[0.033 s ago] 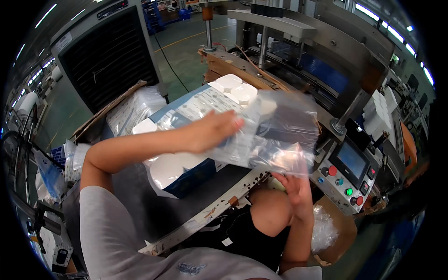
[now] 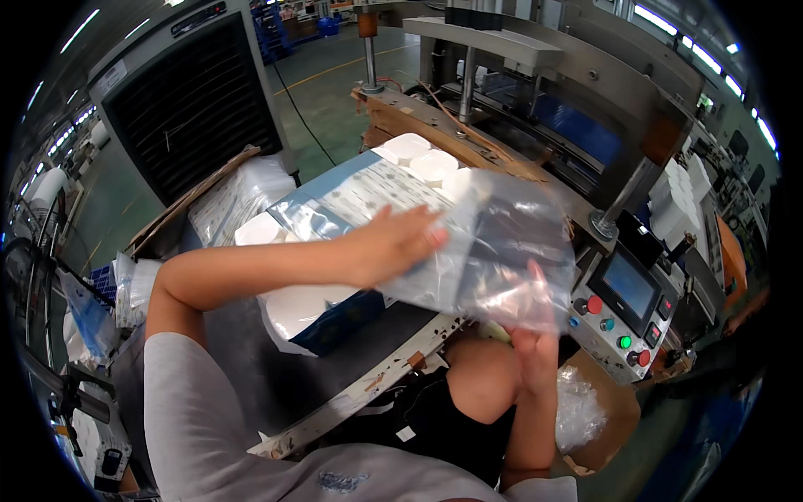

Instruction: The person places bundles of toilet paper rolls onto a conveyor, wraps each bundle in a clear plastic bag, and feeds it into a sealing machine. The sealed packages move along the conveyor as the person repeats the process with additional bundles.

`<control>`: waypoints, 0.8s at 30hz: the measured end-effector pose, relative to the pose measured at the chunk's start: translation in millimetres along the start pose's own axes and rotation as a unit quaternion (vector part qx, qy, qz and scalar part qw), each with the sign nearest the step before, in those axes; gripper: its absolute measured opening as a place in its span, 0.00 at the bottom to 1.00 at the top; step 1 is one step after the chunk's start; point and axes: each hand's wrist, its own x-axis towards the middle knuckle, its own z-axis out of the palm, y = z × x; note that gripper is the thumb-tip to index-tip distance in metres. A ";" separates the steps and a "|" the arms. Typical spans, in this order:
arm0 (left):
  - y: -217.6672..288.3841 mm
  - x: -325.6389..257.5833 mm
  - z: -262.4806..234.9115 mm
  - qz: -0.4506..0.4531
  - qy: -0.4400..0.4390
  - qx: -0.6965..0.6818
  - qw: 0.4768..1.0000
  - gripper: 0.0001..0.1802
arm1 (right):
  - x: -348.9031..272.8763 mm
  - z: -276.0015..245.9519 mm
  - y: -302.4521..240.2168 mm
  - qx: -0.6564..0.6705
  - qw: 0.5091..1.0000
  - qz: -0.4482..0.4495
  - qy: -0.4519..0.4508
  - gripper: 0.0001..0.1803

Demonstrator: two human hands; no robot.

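Note:
A clear plastic bag (image 2: 510, 251) with a pale printed panel hangs between my hands, over the right end of a pack. My left hand (image 2: 393, 247) lies across the bag's left part with its fingers stretched out. At the bag's lower right edge, my right hand (image 2: 533, 347) has its fingers bent around the film; one finger shows through the plastic. Under my left forearm lies the blue and white printed pack (image 2: 335, 209), and white rounded rolls (image 2: 435, 167) show at its far end. A large white rounded end (image 2: 305, 309) shows at the near side.
Flat plastic bags (image 2: 242, 197) are stacked at the left of the dark tabletop (image 2: 242, 335). A press machine (image 2: 535, 117) stands beyond. A control panel (image 2: 623, 314) with buttons is at right, above a cardboard box (image 2: 615, 427) holding crumpled film.
The right fingers, spread before, have closed in at the bag's edge. The bag's lower right corner has come down and is more spread out. My left hand has shifted slightly right.

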 end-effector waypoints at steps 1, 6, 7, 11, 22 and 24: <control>5.9 8.3 5.5 0.011 -0.049 0.001 0.999 0.34 | -4.8 -1.9 3.9 0.041 0.996 -0.070 0.048 0.40; -3.9 44.8 10.5 0.090 -0.111 0.182 0.973 0.34 | -16.8 -48.7 24.9 0.193 0.941 -0.038 0.277 0.18; -20.6 53.4 9.1 0.103 -0.098 0.227 0.963 0.31 | -22.0 -59.1 33.1 0.208 0.934 -0.034 0.290 0.16; -50.0 45.5 -1.0 0.007 -0.122 0.196 0.973 0.32 | -46.1 -98.5 85.7 0.211 0.924 -0.013 0.318 0.08; -26.4 -7.6 -16.0 0.034 -0.141 0.184 0.972 0.33 | -48.2 -94.4 64.1 -0.040 0.938 -0.034 0.341 0.17; -36.3 4.5 -17.7 0.059 -0.130 0.164 0.976 0.33 | -48.6 -102.8 75.2 -0.156 0.915 -0.096 0.359 0.10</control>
